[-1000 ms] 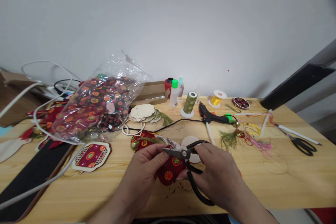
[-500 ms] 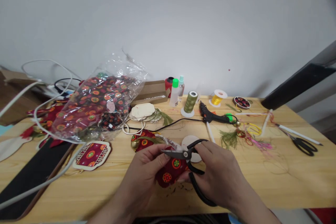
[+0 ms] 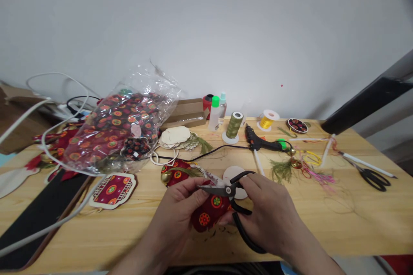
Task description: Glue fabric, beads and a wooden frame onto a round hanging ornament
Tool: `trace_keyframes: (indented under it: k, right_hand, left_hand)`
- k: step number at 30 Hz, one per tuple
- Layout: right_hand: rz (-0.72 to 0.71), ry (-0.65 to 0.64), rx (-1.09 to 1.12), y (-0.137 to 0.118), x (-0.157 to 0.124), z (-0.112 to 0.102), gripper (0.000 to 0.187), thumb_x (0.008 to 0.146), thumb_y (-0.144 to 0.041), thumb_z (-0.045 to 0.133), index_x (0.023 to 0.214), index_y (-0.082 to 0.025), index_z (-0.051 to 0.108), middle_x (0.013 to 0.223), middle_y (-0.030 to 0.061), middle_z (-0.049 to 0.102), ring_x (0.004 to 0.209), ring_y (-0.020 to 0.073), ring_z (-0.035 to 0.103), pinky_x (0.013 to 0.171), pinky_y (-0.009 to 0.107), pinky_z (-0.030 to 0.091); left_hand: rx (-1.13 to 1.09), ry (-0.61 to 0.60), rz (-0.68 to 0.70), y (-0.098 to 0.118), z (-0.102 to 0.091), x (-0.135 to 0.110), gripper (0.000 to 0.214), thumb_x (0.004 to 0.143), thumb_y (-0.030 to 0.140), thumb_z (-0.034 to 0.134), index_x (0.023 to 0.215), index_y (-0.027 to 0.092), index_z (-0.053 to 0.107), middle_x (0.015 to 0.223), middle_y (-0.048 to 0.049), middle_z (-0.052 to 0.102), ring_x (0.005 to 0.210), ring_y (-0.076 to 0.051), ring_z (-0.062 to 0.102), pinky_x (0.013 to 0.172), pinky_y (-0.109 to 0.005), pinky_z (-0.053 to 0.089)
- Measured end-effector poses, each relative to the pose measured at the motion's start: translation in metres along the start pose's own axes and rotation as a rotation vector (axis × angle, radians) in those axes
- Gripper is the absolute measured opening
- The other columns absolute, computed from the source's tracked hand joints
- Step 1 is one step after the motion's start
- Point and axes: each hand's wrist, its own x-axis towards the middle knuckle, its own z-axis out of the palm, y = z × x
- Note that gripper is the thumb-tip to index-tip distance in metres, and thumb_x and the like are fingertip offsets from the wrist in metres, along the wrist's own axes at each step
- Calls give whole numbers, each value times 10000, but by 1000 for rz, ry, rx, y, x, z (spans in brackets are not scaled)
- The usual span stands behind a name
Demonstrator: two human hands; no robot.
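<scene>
My left hand [image 3: 180, 208] pinches a piece of dark red patterned fabric [image 3: 209, 215] between thumb and fingers, above the front of the table. In my right hand [image 3: 267, 210] are black-handled scissors [image 3: 228, 190], their blades parted and lying across the fabric's upper edge by my left fingertips. The right fingers also come close to the fabric's lower right side; whether they grip it I cannot tell. Just behind lie a red patterned piece with a gold bell [image 3: 177, 174] and a pale round disc [image 3: 235, 176]. Small dark scraps [image 3: 213, 235] are scattered under the fabric.
At the back stand a green thread cone [image 3: 234, 125], a glue gun [image 3: 261, 142], a yellow thread spool [image 3: 268, 121] and small bottles [image 3: 214, 114]. A clear bag of fabric [image 3: 119, 124] and a framed ornament [image 3: 112, 190] lie left. Other scissors [image 3: 374, 179] rest right.
Hardly anything differs. The fabric and scissors have shifted very slightly, and both hands keep their hold.
</scene>
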Motion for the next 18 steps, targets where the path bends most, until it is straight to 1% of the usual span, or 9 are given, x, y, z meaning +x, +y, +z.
trace_keyframes:
  k: [3, 6, 12, 18]
  right_hand:
    - [15, -25, 22, 0, 0, -1, 265, 673, -322, 693, 878, -183, 598, 832, 62, 654, 755, 238, 602, 617, 320, 425]
    - [26, -31, 40, -1, 1, -1, 288, 655, -276, 700, 911, -188, 601, 848, 56, 657, 773, 238, 606, 637, 323, 433]
    - [26, -15, 43, 0, 1, 1, 258, 651, -276, 704, 873, -186, 606, 828, 51, 657, 752, 234, 608, 624, 318, 432]
    - [19, -7, 19, 1, -1, 3, 249, 653, -293, 711, 851, -183, 607, 811, 50, 660, 733, 231, 615, 612, 310, 426]
  left_hand:
    - [-1, -5, -3, 0, 0, 0, 256, 541, 235, 851, 753, 147, 737, 740, -64, 757, 620, -160, 686, 584, -231, 539]
    - [-3, -14, -11, 1, 1, 0, 259, 516, 246, 862, 724, 155, 738, 708, -56, 753, 594, -160, 683, 571, -235, 540]
    - [-9, 8, -17, 1, 2, -1, 301, 469, 261, 878, 712, 154, 735, 705, -59, 753, 590, -168, 685, 564, -242, 541]
    - [8, -15, 4, -1, -1, -1, 270, 523, 253, 858, 738, 145, 736, 713, -60, 752, 590, -149, 677, 553, -215, 530]
